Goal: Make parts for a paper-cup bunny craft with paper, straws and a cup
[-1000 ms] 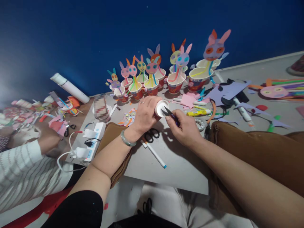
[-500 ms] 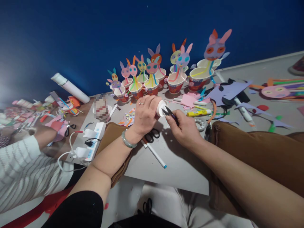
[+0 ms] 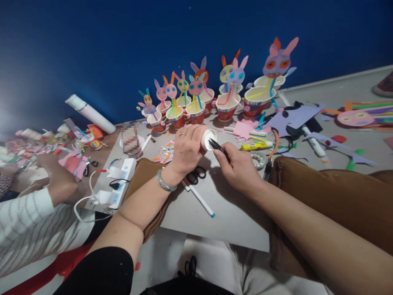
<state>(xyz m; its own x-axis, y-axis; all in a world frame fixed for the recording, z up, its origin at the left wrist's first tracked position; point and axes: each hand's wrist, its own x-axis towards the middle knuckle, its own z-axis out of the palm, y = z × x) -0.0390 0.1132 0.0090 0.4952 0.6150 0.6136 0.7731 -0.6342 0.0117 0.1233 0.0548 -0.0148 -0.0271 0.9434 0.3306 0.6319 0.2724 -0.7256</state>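
Observation:
My left hand (image 3: 189, 146) is wrapped round a small white paper cup (image 3: 206, 138), whose open end faces right. My right hand (image 3: 236, 164) grips a pair of black scissors (image 3: 220, 147). Their pointed tips are at the cup's opening; the handles are hidden in my fingers. Under my left wrist lie another pair of black-handled scissors (image 3: 201, 173) and a white marker (image 3: 201, 200) with a blue end. To the right of my right hand is a yellow glue stick (image 3: 256, 146).
Several paper cups (image 3: 226, 108) with paper rabbit faces stand along the blue wall. Purple paper scraps (image 3: 294, 121) lie to the right. Brown cushions (image 3: 331, 205) flank my arms. At left are a power strip (image 3: 125, 182) and another person's arm (image 3: 58, 186).
The scissors' tips, spread apart before, are now closer together at the cup's opening. My hands have barely moved. The other person's arm at left has shifted.

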